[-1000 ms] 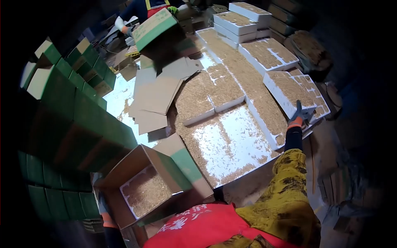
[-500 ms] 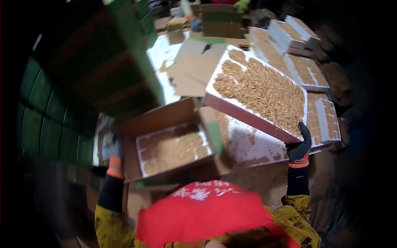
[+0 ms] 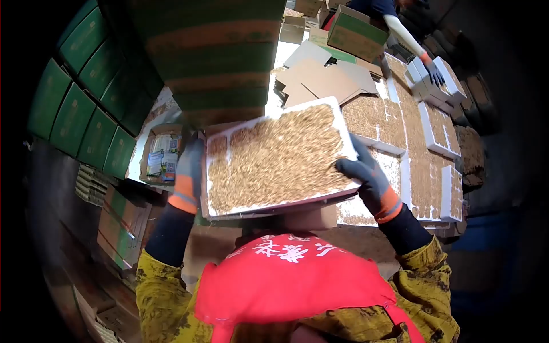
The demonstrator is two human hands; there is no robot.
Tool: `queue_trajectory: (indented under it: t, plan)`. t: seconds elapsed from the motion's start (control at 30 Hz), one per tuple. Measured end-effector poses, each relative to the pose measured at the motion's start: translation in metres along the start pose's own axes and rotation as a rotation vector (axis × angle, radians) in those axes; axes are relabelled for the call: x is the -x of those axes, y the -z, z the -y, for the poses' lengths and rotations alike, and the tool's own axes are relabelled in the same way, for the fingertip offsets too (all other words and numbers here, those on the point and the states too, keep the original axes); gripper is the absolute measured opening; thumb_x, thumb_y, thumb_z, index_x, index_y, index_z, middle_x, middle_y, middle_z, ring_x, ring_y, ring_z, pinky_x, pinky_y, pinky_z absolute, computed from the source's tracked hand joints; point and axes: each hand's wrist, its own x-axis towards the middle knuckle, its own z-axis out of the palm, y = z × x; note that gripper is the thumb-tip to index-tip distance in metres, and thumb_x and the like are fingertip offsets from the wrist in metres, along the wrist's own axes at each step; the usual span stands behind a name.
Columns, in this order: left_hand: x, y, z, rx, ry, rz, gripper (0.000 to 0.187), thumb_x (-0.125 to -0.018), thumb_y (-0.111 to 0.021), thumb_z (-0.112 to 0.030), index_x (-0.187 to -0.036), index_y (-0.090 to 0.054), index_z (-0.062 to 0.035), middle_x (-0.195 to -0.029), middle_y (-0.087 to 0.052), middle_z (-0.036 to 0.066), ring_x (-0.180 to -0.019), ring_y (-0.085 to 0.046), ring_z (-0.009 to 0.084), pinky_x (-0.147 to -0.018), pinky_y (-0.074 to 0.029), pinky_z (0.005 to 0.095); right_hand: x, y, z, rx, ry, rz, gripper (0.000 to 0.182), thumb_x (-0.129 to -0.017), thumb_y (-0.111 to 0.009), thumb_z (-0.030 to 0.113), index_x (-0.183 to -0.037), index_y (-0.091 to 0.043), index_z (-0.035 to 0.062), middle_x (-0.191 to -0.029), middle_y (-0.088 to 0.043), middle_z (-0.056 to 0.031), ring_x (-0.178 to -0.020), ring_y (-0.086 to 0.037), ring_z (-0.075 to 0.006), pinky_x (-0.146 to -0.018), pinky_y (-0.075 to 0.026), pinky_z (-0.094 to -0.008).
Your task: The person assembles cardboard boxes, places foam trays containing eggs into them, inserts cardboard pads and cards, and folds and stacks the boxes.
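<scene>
I am holding a rectangular white tray of brown grains (image 3: 280, 160) over a brown cardboard box (image 3: 220, 129).
My right grip (image 3: 369, 177) is clamping its right end; my left grip (image 3: 193, 168) is touching the left side, closure unclear.

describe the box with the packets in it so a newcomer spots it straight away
Find the green cartons stacked at the far left. Between them and the person's left hand sits an open brown box. Unlike the closed green cartons beside it, it shows blue and white printed packets inside.
</scene>
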Motion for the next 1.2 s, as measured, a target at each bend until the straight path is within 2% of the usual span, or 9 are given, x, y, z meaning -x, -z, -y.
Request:
queue_trajectory:
  t: [0.07, 0.2, 0.33, 0.53, 0.57, 0.73, 0.97, 1.13, 1.2]
  plan:
    - [-0.001, -0.008, -0.001, -0.963, -0.621, -0.117, 0.046, -0.094, -0.052, -0.025, -0.133, -0.045, -0.0008, -0.135, -0.046, 0.016, -0.121, -0.046, 0.0299, -0.102, -0.035, 0.0319, -0.010, 0.004, -0.007, 0.085, 0.005, 0.070, 0.070, -0.084, -0.064, 0.024, -0.141, -0.032, -0.0001, -0.119, -0.059, -0.0120, -0.105, -0.055, -0.0159, -0.094, -0.043, -0.0288]
    - [0.033, -0.045, -0.086, -1.417, -0.694, 0.090, 0.038, -0.084, -0.061, -0.031, -0.110, -0.059, -0.0033, -0.114, -0.056, 0.017, -0.104, -0.052, 0.0345, -0.094, -0.037, 0.0419, -0.013, 0.017, -0.022, 0.975, -0.232, 0.246, 0.050, -0.086, -0.060, 0.036, -0.118, -0.052, -0.0009, -0.081, -0.068, -0.0176, -0.083, -0.067, -0.0303, -0.079, -0.051, -0.0376]
    - [0.040, -0.057, -0.078, -2.035, -0.622, 0.728, 0.035, -0.079, -0.061, -0.044, -0.084, -0.069, -0.0103, -0.088, -0.064, 0.009, -0.087, -0.058, 0.0255, -0.081, -0.040, 0.0390, -0.023, 0.013, -0.043, 1.579, -0.019, 0.273, 0.039, -0.087, -0.055, 0.040, -0.091, -0.062, 0.0019, -0.087, -0.066, -0.0203, -0.083, -0.064, -0.0371, -0.078, -0.049, -0.0432]
    - [0.023, -0.073, -0.043, -2.045, -0.432, 1.113, 0.021, -0.076, -0.061, -0.033, -0.077, -0.072, -0.0155, -0.074, -0.068, 0.004, -0.074, -0.065, 0.0253, -0.069, -0.046, 0.0428, -0.058, 0.047, -0.013, 0.904, 0.506, 0.048, 0.028, -0.086, -0.063, 0.025, -0.102, -0.063, 0.0025, -0.091, -0.066, -0.0180, -0.081, -0.065, -0.0303, -0.073, -0.051, -0.0355]
    - [0.021, -0.091, -0.055, -2.093, -0.158, 1.211, 0.025, -0.078, -0.057, -0.020, -0.097, -0.071, -0.0125, -0.090, -0.070, 0.008, -0.086, -0.065, 0.0252, -0.075, -0.046, 0.0438, -0.075, 0.064, -0.015, 0.718, 0.422, -0.017, 0.027, -0.085, -0.064, 0.022, -0.105, -0.063, 0.0035, -0.091, -0.067, -0.0155, -0.079, -0.066, -0.0291, -0.073, -0.052, -0.0335]
    - [0.018, -0.071, -0.006, -2.030, -0.762, 0.752, 0.013, -0.071, -0.059, -0.020, -0.076, -0.070, -0.0146, -0.073, -0.067, 0.005, -0.071, -0.063, 0.0268, -0.061, -0.048, 0.0413, -0.231, 0.134, -0.139, 1.123, 0.402, -0.141, 0.051, -0.078, -0.071, 0.031, -0.122, -0.057, 0.0094, -0.117, -0.060, -0.0125, -0.107, -0.058, -0.0254, -0.090, -0.045, -0.0359]
    - [0.040, -0.068, -0.050, -1.684, -0.363, 0.594, 0.018, -0.073, -0.067, -0.031, -0.073, -0.064, -0.0137, -0.067, -0.058, 0.003, -0.082, -0.057, 0.0224, -0.078, -0.042, 0.0351, -0.332, 0.098, -0.222, 1.822, 0.325, -0.115, 0.086, -0.068, -0.074, 0.037, -0.140, -0.035, 0.0105, -0.142, -0.037, -0.0094, -0.133, -0.029, -0.0328, -0.108, -0.022, -0.0530]
    - [0.024, 0.002, -0.100, -0.922, -0.045, -0.183, 0.020, -0.085, -0.059, -0.024, -0.097, -0.067, -0.0099, -0.090, -0.067, 0.012, -0.082, -0.065, 0.0290, -0.075, -0.050, 0.0369, -0.317, 0.128, -0.173, 1.264, 0.568, -0.022, 0.058, -0.079, -0.056, 0.007, -0.136, -0.044, 0.0084, -0.138, -0.045, -0.0133, -0.130, -0.037, -0.0335, -0.110, -0.026, -0.0418]
    - [0.000, 0.081, -0.048, -1.224, -0.127, -0.364, 0.028, -0.083, -0.064, -0.024, -0.101, -0.067, -0.0033, -0.097, -0.067, 0.016, -0.089, -0.064, 0.0306, -0.078, -0.050, 0.0374, -0.308, 0.166, -0.181, 0.690, 0.390, -0.089, 0.045, -0.085, -0.047, 0.000, -0.130, -0.050, 0.0015, -0.131, -0.053, -0.0162, -0.122, -0.049, -0.0298, -0.104, -0.037, -0.0342]
